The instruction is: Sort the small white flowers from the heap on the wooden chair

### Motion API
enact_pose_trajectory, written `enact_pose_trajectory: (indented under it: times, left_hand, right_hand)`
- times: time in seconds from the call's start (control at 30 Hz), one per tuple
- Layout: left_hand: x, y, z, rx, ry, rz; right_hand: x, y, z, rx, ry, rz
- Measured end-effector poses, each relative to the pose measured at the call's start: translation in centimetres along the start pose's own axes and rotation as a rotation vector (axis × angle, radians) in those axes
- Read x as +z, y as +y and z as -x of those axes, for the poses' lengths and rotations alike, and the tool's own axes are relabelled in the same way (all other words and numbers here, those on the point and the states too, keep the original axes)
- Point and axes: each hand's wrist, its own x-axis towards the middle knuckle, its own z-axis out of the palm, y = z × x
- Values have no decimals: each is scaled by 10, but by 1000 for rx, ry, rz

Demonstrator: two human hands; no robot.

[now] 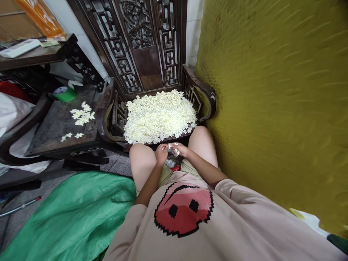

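A big heap of small cream-white flowers [160,116] covers the seat of a carved dark wooden chair [201,92] in front of my knees. Over my lap, my left hand [161,154] and my right hand [181,149] meet, both with fingers curled around a few of the small white flowers [174,147]. Below the hands lies something dark and shiny with a red edge [174,165]; I cannot make out what it is.
A low dark side table [54,127] to the left bears a few loose flowers [81,114] and a green tape roll [63,93]. A green tarp [73,214] lies on the floor at lower left. A yellow-green wall [272,101] closes the right side.
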Motion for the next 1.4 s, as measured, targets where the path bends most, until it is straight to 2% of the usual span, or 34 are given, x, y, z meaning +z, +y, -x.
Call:
enact_pose_trajectory:
  times: [0.3,0.4,0.53,0.77,0.93,1.1,1.4]
  left_hand:
    - [0,-1,1,-114,61,231]
    - [-1,-5,-3,-253,80,415]
    - [2,-9,-9,-534,-84,679]
    - [8,-8,-9,-749,-235,814]
    - [7,-6,-7,-701,-258,908]
    - [6,-1,-9,-723,-254,992]
    - [3,-6,-5,-561,-207,897]
  right_hand:
    - [-2,1,-2,14,1,2]
    - [-3,2,-3,12,2,0]
    - [-1,5,-4,8,22,29]
    - [7,15,-2,-8,0,196]
    - [4,14,-4,-13,-3,191]
    - [3,10,-3,-4,18,118]
    - [9,5,4,-28,-53,193]
